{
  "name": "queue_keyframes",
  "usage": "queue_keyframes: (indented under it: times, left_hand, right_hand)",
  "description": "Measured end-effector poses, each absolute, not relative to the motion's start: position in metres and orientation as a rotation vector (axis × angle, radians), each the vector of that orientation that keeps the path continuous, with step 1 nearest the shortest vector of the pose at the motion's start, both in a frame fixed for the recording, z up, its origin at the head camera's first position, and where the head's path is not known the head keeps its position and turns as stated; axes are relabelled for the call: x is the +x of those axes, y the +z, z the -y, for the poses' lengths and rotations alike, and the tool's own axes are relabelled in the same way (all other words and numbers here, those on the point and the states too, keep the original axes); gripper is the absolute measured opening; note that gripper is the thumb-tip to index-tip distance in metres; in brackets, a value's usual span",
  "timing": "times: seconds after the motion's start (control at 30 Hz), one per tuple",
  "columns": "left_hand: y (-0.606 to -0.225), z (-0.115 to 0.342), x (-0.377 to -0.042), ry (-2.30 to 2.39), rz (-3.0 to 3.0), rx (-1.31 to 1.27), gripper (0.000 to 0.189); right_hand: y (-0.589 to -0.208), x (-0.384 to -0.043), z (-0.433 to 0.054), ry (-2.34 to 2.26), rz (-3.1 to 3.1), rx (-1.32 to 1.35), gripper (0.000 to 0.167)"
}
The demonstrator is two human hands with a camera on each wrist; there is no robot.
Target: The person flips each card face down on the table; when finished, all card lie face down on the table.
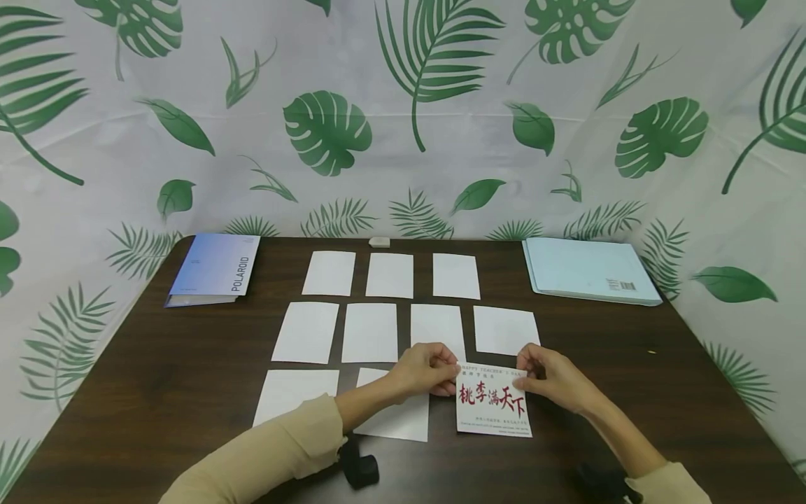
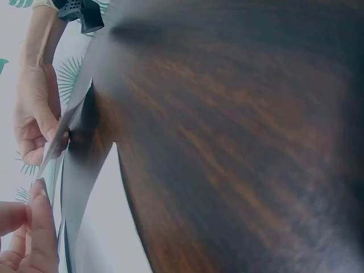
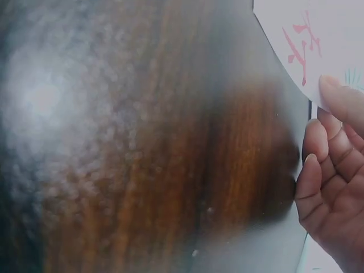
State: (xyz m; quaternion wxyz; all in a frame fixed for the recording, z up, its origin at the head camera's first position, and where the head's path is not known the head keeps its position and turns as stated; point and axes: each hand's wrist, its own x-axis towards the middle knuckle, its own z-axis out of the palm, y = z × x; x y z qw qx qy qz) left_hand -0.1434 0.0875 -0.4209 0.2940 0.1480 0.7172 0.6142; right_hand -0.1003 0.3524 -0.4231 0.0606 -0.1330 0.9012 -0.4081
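Note:
A white card with red Chinese characters and small print is held up between both hands over the front of the table. My left hand pinches its upper left corner. At the upper right corner, my right hand pinches it between thumb and fingers. The right wrist view shows the thumb lying on the printed face of the card. Seen edge-on in the left wrist view, the card is tilted above the table. Blank white cards lie in rows behind and left of it; my left forearm covers part of the front row.
The blank card lies just behind the held one. A blue Polaroid album sits at the back left, a pale blue folder at the back right. A small white block stands at the back edge of the dark wooden table.

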Motion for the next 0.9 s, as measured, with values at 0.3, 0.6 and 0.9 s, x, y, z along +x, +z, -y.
queue_keyframes:
  times: [0.3,0.6,0.9]
  left_hand:
    - [-0.418,-0.083,-0.147,1.661,-1.938,0.376,0.006]
    - [-0.407,-0.086,-0.145,1.708,-1.886,0.384,0.008]
    - [-0.396,-0.09,-0.14,1.703,-1.855,0.411,0.009]
  right_hand:
    - [-0.407,-0.086,-0.313,-1.282,-2.922,-0.228,0.017]
    - [-0.408,-0.073,-0.265,-1.362,-2.738,-0.321,0.021]
    - [-0.402,-0.07,-0.26,-1.37,-2.718,-0.281,0.022]
